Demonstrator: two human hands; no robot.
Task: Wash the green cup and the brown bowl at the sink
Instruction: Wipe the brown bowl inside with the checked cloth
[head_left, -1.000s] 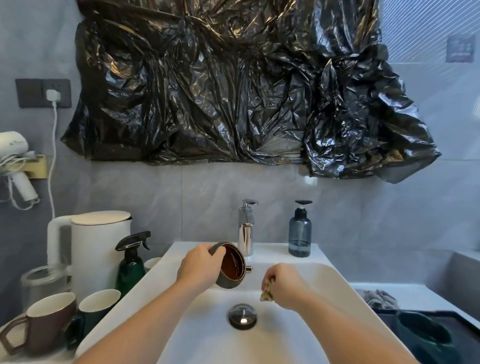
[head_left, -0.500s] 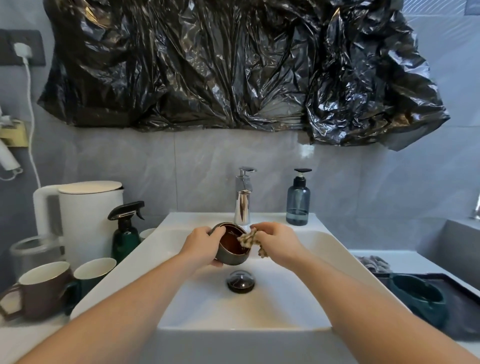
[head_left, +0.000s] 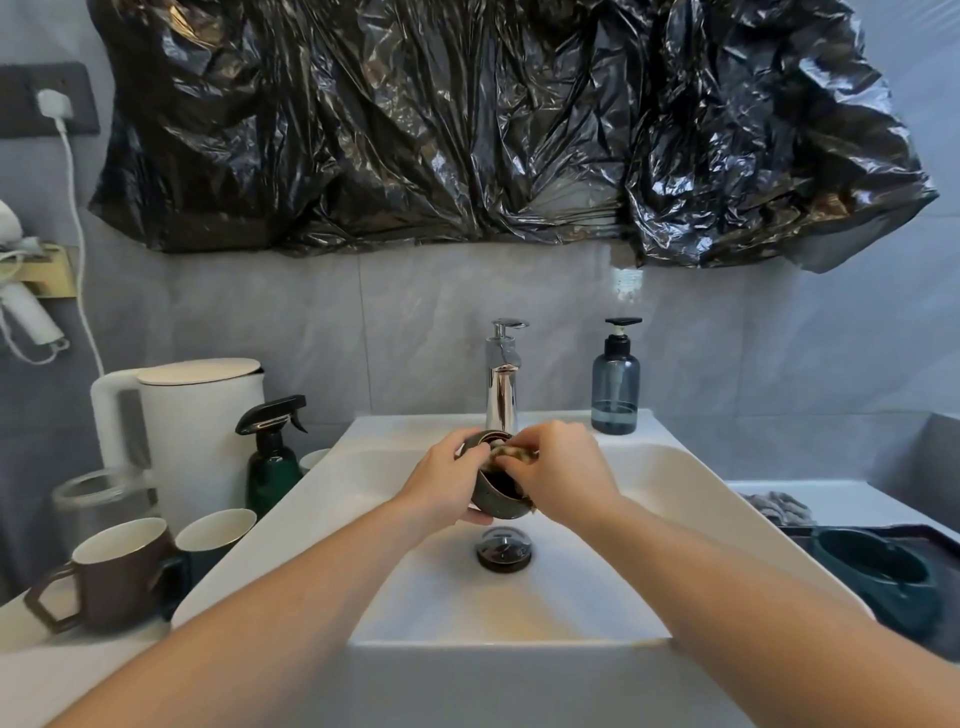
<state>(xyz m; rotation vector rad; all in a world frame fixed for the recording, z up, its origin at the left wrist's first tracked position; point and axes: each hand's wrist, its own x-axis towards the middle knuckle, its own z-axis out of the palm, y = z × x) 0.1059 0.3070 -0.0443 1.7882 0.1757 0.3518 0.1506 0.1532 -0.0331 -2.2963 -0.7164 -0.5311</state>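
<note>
Over the white sink (head_left: 613, 525) below the faucet (head_left: 502, 384), the left hand (head_left: 447, 486) grips the brown bowl (head_left: 496, 496) while the right hand (head_left: 563, 475) pinches a scrub pad (head_left: 511, 453) inside it — scrubbing underway, rinsing likely ahead — a green cup (head_left: 872, 577) lies in the tray on the right counter.

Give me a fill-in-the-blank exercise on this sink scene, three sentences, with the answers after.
1. The left hand holds the brown bowl over the ____.
2. The right hand presses a ____ into the bowl.
3. The soap bottle stands to the ____ of the tap.

Missing words: sink; sponge; right
</note>
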